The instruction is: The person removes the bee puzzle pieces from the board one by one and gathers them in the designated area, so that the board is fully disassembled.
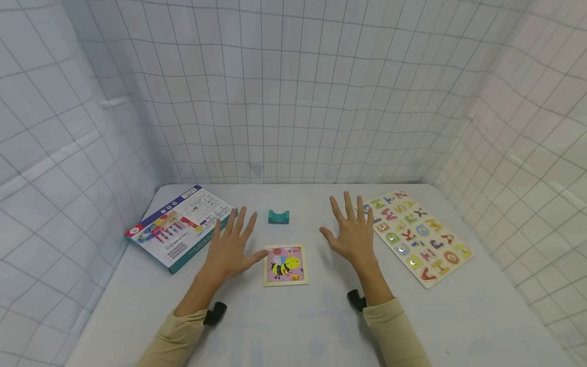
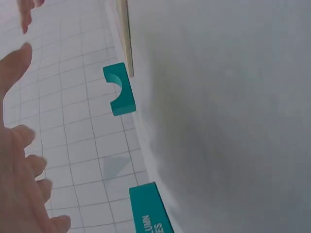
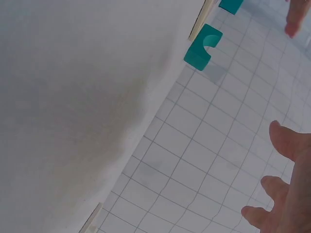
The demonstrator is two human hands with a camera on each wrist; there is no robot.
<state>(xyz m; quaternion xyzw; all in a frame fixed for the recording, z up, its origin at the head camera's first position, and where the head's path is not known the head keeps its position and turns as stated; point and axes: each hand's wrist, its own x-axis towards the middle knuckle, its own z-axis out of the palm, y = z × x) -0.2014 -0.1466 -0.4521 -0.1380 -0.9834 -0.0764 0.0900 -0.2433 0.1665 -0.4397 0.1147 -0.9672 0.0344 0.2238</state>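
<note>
Both hands hover over the white table with fingers spread and nothing held. My left hand [image 1: 228, 255] is between a flat cardboard box [image 1: 183, 224] and a small square bee puzzle [image 1: 286, 265], its thumb overlapping the puzzle's left edge in the head view. My right hand [image 1: 355, 239] is nearest the wooden alphabet board [image 1: 419, 237], whose upper left corner its fingers overlap. Beyond the puzzle, between the hands, stands a teal block [image 1: 278, 217] with a half-round notch on top. The left wrist view shows that teal block [image 2: 122, 90] past the thumb; the right wrist view has it too [image 3: 201, 47].
A white sheet with a grid of dark lines [image 1: 293, 102] walls the table [image 1: 293, 326] at the back and both sides. Colourful letters fill the alphabet board. A black wrist camera [image 1: 214, 313] sits at the left sleeve, another [image 1: 356, 299] at the right.
</note>
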